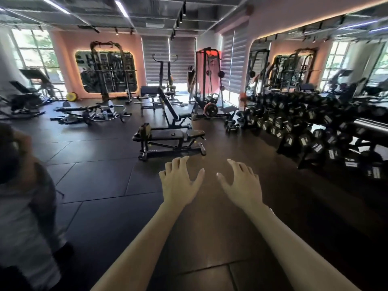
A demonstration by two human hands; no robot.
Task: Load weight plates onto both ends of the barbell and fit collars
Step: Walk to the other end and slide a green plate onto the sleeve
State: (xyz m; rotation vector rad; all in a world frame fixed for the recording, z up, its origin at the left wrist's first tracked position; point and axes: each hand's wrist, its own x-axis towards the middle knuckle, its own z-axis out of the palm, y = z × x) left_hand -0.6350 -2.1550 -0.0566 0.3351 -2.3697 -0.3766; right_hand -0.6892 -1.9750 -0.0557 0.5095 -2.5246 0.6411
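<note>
My left hand (178, 181) and my right hand (241, 183) are stretched out in front of me over the dark rubber floor, palms down, fingers spread, holding nothing. A barbell (100, 117) with small plates lies on the floor far off at the left, near a squat rack (107, 70). A red-rimmed weight plate (210, 109) leans at the foot of the cable rack (207, 80) at the back. No collars can be made out.
A black adjustable bench (170, 137) stands just beyond my hands. A long dumbbell rack (310, 127) runs along the mirrored right wall. Another person (23, 196) stands close at my left. A second person (191, 82) is far back by the window.
</note>
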